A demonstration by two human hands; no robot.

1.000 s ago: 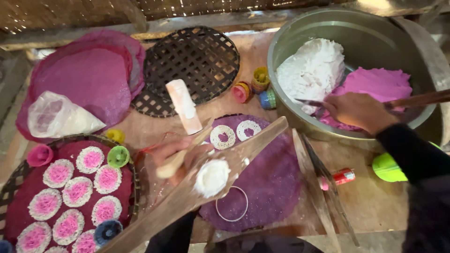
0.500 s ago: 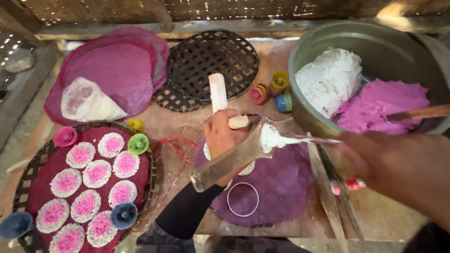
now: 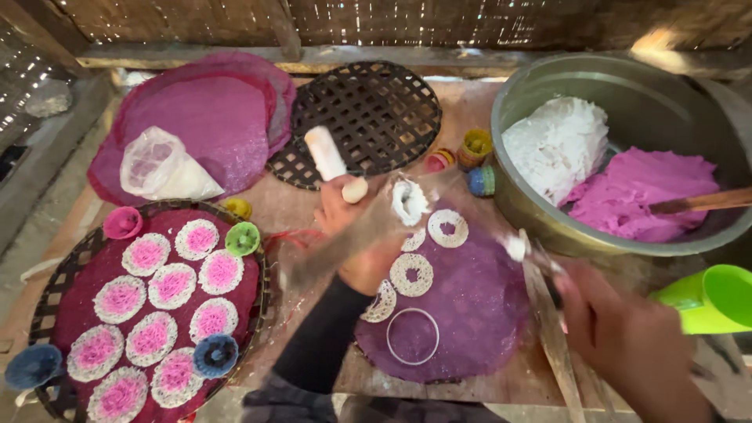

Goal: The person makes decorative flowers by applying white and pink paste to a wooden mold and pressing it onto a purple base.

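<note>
Spreading white paste onto a long clear strip looks to be the step you are in: your left hand (image 3: 352, 235) is closed around a white roller (image 3: 333, 160) with the blurred clear strip (image 3: 352, 235) running across it over the counter (image 3: 313, 196), a white dab (image 3: 409, 200) sitting on the strip. Your right hand (image 3: 627, 337) is low at the right and blurred; it seems clamped on a thin stick (image 3: 533, 254) tipped with white, though I cannot tell the grip for sure. The next move, I judge, calls for a steady strip and a clean touch of the tip. Largest about you is the metal basin (image 3: 548, 219) at the right, with white dough (image 3: 558, 145), purple dough (image 3: 638, 192) and a wooden handle in it. Left lies a stack of purple sheets (image 3: 204, 117), a dark woven tray (image 3: 368, 110) behind, and another woven tray (image 3: 47, 290) of pink-centred white rounds. Under your hands is a purple sheet (image 3: 462, 313) with lacy white rings and a thin hoop (image 3: 412, 337). Small coloured cups (image 3: 475, 145) stand near the basin; a green cup (image 3: 717, 298) is at the right. A woven wall closes off the back.
</note>
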